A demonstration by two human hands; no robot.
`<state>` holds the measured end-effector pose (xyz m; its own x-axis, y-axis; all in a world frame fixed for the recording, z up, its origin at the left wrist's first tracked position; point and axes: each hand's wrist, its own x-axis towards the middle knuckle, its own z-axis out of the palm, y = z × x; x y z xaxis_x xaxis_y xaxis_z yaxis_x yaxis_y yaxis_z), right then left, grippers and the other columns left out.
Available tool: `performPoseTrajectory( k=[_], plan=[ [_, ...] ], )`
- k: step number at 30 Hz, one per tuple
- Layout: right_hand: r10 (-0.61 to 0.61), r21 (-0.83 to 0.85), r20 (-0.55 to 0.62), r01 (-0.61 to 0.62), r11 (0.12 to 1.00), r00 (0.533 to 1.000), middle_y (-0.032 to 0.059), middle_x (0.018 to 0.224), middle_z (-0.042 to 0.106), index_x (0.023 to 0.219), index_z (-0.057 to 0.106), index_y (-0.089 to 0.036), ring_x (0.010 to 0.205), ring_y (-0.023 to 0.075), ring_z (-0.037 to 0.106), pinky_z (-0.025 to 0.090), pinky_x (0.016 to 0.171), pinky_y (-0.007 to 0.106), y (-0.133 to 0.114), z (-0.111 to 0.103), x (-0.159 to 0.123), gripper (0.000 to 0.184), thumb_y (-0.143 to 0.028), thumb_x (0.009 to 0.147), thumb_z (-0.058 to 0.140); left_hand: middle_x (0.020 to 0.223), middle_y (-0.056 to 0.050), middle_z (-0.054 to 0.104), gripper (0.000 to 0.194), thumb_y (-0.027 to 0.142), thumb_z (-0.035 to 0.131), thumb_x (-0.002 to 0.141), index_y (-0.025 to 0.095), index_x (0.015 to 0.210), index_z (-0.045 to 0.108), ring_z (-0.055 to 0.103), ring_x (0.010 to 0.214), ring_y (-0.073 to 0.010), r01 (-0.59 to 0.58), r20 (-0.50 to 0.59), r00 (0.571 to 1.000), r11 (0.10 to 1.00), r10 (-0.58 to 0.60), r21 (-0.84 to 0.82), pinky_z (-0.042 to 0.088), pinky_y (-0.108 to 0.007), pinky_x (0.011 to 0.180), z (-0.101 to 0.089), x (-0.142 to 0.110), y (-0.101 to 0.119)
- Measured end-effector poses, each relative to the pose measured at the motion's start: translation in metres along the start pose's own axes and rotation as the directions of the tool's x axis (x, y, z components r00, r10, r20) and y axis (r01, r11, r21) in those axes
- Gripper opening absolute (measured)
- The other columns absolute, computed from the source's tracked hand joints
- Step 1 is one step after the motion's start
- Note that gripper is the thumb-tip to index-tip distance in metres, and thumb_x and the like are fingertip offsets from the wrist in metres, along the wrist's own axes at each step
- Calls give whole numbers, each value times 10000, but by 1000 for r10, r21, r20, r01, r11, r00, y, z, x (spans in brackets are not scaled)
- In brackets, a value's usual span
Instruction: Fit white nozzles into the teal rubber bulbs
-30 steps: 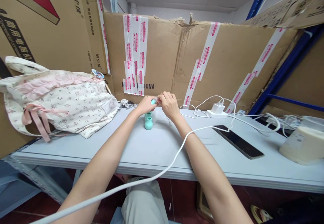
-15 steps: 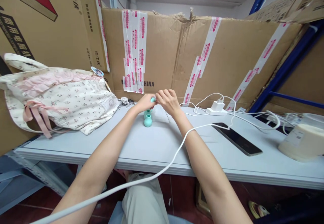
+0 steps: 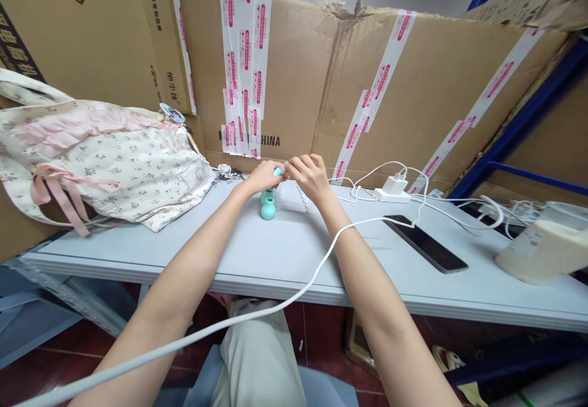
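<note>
My left hand (image 3: 263, 176) is closed on a small teal piece (image 3: 278, 171), whose full shape is hidden by the fingers. Right beside it, my right hand (image 3: 307, 174) has its fingers bent and pinched against the same spot; what they grip is covered. Just below my left hand, a teal vase-shaped piece (image 3: 267, 209) with a round open mouth stands upright on the table. Another teal piece (image 3: 267, 195) shows partly behind it. Something clear, perhaps plastic, (image 3: 290, 198) lies under my hands, its form hard to make out.
A floral cloth bag (image 3: 114, 162) lies at the left. To the right are a phone (image 3: 427, 244), a white charger (image 3: 394, 186) and a jug (image 3: 542, 247) of pale contents. A white cable (image 3: 275, 320) crosses before my arms. Cardboard (image 3: 298, 76) stands behind the grey table (image 3: 275, 254).
The view has shifted slightly, so the table and cardboard sit higher in the picture. Both hands stay together at the teal piece, with only a slight change in the fingers.
</note>
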<state>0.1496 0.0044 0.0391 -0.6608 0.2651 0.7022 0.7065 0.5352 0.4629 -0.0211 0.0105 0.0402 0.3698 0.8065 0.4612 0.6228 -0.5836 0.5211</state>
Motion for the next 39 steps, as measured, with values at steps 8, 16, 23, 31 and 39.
performPoseTrajectory(
  k=[8,16,23,31,39],
  plan=[
    [-27,-34,36,28,999,999,95,894,570,946,582,-157,856,204,467,305,768,348,-4,1,6,358,-195,971,227,575,2,607,165,313,548,696,163,722,613,560,594,-163,1,-16,1000,976,2,217,393,-245,591,-4,-2,-1],
    [25,6,-17,-25,1000,1000,88,900,583,967,582,-173,853,196,483,292,803,356,-4,3,3,390,-260,982,202,590,-13,607,199,325,523,718,163,764,629,568,613,-176,5,-42,999,961,7,275,404,-261,615,-8,-3,2],
    [-23,-44,38,25,999,999,86,874,590,961,582,-169,822,189,483,290,767,343,-5,6,-5,367,-215,978,219,653,-35,643,190,343,550,702,177,745,632,601,656,-206,-13,25,1000,932,4,362,404,-275,617,-2,-2,-3],
    [59,15,31,-59,998,998,102,891,569,929,567,-149,837,219,465,321,725,331,-9,14,1,304,-241,963,280,791,-74,681,209,365,519,741,208,788,647,637,794,-256,15,-30,1000,876,0,483,416,-288,647,-8,-4,0],
    [603,395,-161,-508,765,782,96,943,535,990,542,-162,909,200,494,374,801,316,-2,19,14,356,-242,968,196,857,-75,684,204,352,523,759,218,849,648,626,855,-267,86,-143,989,903,-27,421,431,-312,712,-11,-5,-13]
  ],
)
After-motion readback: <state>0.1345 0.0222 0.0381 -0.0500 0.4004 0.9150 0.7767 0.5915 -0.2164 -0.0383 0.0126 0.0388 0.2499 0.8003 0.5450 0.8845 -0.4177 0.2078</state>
